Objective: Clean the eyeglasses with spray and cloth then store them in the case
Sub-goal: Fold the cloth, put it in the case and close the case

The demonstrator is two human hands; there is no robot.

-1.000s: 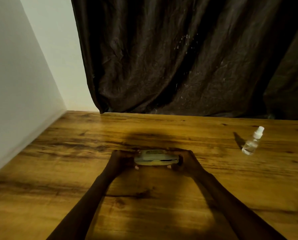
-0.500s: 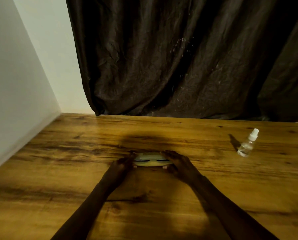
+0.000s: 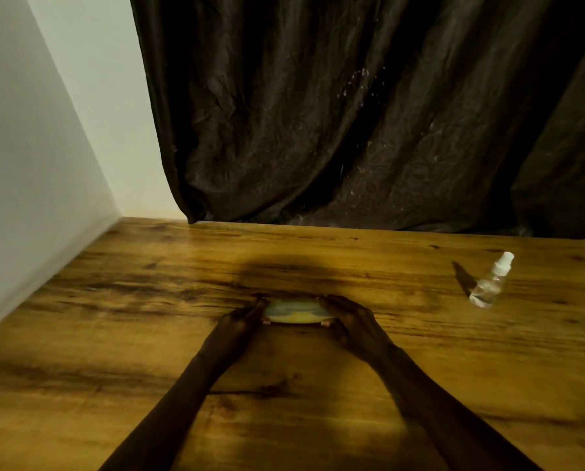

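Note:
A pale yellowish eyeglass case lies flat on the wooden table, near its middle. My left hand holds the case's left end and my right hand holds its right end, fingers wrapped around it. The case looks closed; no dark gap shows along its front. A small clear spray bottle with a white nozzle stands on the table to the right, well apart from my hands. Eyeglasses and cloth are not visible.
A dark brown curtain hangs behind the table's far edge. A white wall runs along the table's left side.
The case sat tilted up between my hands with a dark gap along its front. It now lies lower and flatter on the table, and the gap no longer shows.

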